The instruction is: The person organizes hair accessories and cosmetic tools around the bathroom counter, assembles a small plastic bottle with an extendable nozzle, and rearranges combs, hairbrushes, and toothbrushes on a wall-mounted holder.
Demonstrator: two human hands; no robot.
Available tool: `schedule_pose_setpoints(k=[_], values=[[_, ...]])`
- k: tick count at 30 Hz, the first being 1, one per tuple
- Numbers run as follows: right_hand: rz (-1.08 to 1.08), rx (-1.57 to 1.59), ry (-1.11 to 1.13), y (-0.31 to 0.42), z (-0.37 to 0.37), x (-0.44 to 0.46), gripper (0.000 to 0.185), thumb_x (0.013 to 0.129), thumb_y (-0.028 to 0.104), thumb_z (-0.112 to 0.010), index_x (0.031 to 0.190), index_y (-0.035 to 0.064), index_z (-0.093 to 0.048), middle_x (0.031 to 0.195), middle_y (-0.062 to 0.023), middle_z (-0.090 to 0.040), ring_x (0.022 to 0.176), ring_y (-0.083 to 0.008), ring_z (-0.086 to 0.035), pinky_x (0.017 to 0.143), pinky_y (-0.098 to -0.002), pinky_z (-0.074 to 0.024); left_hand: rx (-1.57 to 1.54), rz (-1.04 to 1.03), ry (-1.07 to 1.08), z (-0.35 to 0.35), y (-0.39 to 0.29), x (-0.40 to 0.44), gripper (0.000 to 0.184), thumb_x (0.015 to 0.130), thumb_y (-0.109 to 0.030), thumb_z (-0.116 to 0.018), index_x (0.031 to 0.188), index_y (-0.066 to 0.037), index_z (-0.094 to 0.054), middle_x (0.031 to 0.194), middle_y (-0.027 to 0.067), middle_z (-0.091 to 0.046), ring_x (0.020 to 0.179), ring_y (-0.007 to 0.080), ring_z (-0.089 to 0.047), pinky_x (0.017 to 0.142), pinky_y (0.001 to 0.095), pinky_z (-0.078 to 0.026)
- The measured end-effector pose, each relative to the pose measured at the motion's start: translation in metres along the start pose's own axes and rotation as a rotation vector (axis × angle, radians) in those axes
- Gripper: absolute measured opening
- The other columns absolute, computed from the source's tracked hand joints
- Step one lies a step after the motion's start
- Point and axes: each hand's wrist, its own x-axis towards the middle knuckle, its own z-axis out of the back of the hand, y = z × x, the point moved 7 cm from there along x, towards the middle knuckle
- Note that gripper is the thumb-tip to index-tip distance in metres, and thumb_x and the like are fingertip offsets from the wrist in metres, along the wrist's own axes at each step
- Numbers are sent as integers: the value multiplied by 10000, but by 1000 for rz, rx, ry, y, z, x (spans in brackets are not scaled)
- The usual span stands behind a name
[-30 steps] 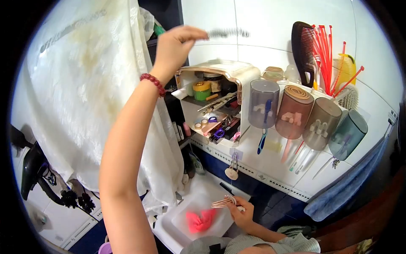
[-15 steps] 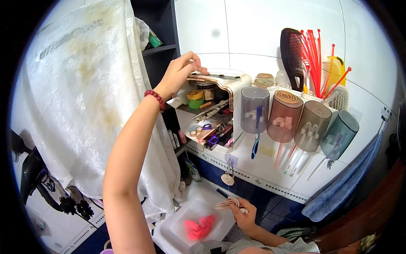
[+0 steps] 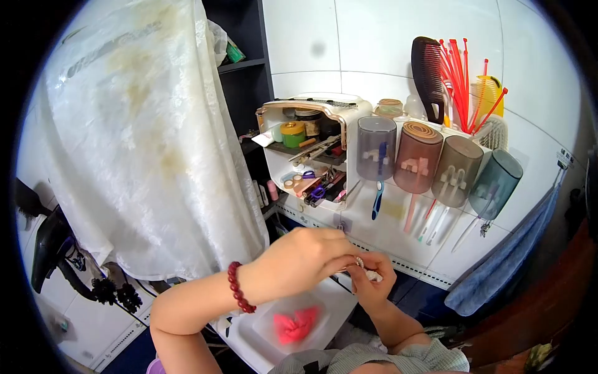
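My left hand (image 3: 311, 255), with a dark red bead bracelet (image 3: 235, 290) at its wrist, reaches across the sink. Its closed fingers meet the fingers of my right hand (image 3: 377, 283) at a small pearl-trimmed hair comb (image 3: 360, 262). My right hand grips the comb from the other side. Most of the comb, prongs included, is hidden behind the fingers. A small white piece (image 3: 374, 275) shows beside the right fingers; its kind cannot be made out. Below the hands, a bright pink cloth (image 3: 296, 325) lies in the white sink (image 3: 258, 355).
An open white storage box (image 3: 359, 112) on the wall holds jars, scissors and cosmetics. Several tinted cups (image 3: 376, 146) hang beside it with toothbrushes. A black comb (image 3: 427, 81) stands above them. A white lace curtain (image 3: 143, 156) hangs left, a blue towel (image 3: 504, 249) right.
My left hand has come down from the top of the storage box to the hair comb at my right hand. My right hand has risen slightly. The view has shifted a little.
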Motion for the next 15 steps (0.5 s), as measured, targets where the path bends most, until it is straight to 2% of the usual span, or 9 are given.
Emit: schedule_pose_setpoints(k=[1,4,6,8,10,13,15], values=[[-21,71,18,3,-6,2,284,848,-47,-584,1100,-20,-457,891,-136,-654,568,-56,-552,496,-171,-439,-22,-3,-5,7,2,1,153,802,-115,-661,941,-51,-674,823,83,-648,718,241,-628,659,312,-514],[95,236,-102,24,-11,10,326,858,-68,-527,1153,-1,-406,907,-170,-643,464,-43,-461,404,-166,-379,130,-27,-249,57,11,9,137,815,-108,-650,929,-39,-680,815,60,-662,708,178,-636,639,281,-507],[105,279,-127,20,-7,5,331,863,-74,-497,1163,10,-384,909,-189,-636,454,-44,-447,401,-167,-380,-117,322,-435,108,45,21,150,841,-112,-639,957,-28,-682,837,30,-669,722,112,-620,640,250,-498],[114,258,-116,16,-4,-2,315,878,-52,-472,1170,14,-371,901,-200,-624,427,-50,-424,380,-173,-367,-238,230,-640,153,72,48,177,880,-96,-605,1003,11,-674,842,67,-678,735,70,-621,676,206,-523],[114,174,-70,13,-3,-12,282,904,-2,-452,1172,11,-368,882,-204,-607,382,-63,-392,341,-185,-339,-356,314,-688,171,116,72,230,887,-143,-615,1040,25,-650,886,32,-652,749,73,-595,704,200,-508],[22,127,-70,10,4,-26,253,895,-9,-469,1131,14,-382,874,-195,-612,386,-54,-392,353,-183,-353,-582,404,-619,169,180,109,207,877,-99,-614,1006,60,-645,901,81,-659,744,84,-611,706,201,-530],[2,120,-76,9,12,-32,209,889,-20,-471,1089,13,-420,877,-185,-613,398,-49,-403,358,-183,-365,-604,473,-531,161,207,128,192,877,-94,-610,988,57,-651,905,82,-656,764,92,-613,713,198,-525]])
